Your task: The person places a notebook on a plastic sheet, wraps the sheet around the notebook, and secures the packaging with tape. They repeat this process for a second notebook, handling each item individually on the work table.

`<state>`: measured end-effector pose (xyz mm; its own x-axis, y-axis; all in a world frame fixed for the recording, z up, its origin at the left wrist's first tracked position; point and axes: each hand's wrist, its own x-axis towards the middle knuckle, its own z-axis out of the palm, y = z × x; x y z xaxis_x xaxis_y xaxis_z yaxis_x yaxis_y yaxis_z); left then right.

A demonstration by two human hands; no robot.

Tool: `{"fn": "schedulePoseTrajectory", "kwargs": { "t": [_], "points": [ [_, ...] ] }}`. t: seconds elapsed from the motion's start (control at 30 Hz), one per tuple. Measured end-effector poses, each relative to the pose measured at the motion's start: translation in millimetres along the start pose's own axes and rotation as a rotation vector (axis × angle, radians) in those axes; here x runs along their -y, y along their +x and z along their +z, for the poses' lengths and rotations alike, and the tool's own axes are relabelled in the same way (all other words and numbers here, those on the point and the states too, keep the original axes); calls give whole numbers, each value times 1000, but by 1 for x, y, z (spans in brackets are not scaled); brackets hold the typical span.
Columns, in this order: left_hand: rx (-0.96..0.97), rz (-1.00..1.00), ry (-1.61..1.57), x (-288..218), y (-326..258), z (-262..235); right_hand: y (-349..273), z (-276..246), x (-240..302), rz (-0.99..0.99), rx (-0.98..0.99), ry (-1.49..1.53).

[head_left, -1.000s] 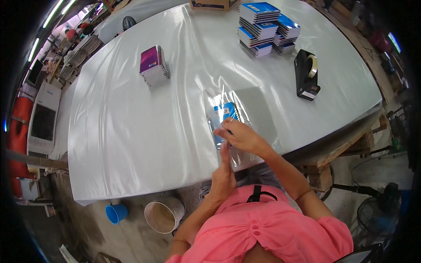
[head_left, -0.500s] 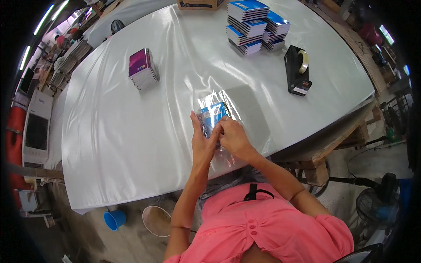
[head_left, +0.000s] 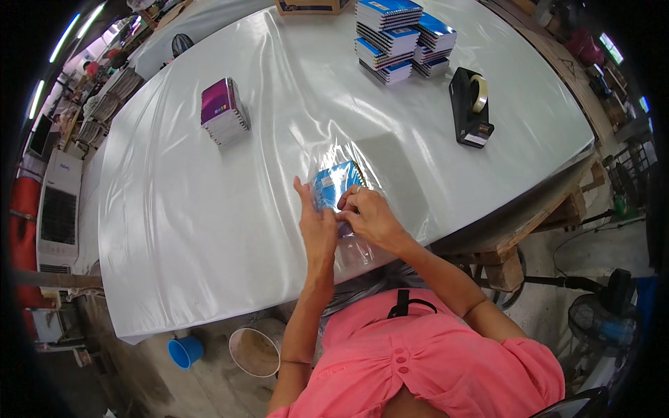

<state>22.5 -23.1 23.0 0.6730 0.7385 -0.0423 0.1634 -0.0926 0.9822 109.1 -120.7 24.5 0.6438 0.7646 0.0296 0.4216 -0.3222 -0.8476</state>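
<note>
Head view: left hand (head_left: 318, 230) is lying, fingers spread, at lower left of blue spiral notebook (head_left: 336, 180); right hand (head_left: 370, 214) is bending over its lower right, can't tell if pinching clear wrapper (head_left: 354, 256); notebook is sitting near front edge of tabletop (head_left: 181, 244), which is stretching left past purple spiral notebooks (head_left: 223, 111)

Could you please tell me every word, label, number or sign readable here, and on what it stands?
None is legible.
Nearest blue notebook: label, blurred.
Stacked blue notebooks: markings, too small.
Purple notebook: marking, blurred.
Black tape dispenser: label, too small.
White appliance: marking, too small.
Cardboard box: marking, blurred.
</note>
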Motion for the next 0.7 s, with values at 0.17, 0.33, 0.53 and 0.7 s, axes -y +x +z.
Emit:
{"fn": "schedulePoseTrajectory", "kwargs": {
  "t": [0.17,0.33,0.53,0.7],
  "points": [
    [-231,-10,-246,42,10,-52,1,2,6,5,-11,105],
    [-414,167,-12,8,-14,-69,1,-2,-2,15,-11,121],
    [176,546,466,-25,-5,-53,-1,-5,-2,-13,7,145],
    [624,914,1111,-61,71,-42,-2,-4,2,-81,-40,193]
  ]
}}
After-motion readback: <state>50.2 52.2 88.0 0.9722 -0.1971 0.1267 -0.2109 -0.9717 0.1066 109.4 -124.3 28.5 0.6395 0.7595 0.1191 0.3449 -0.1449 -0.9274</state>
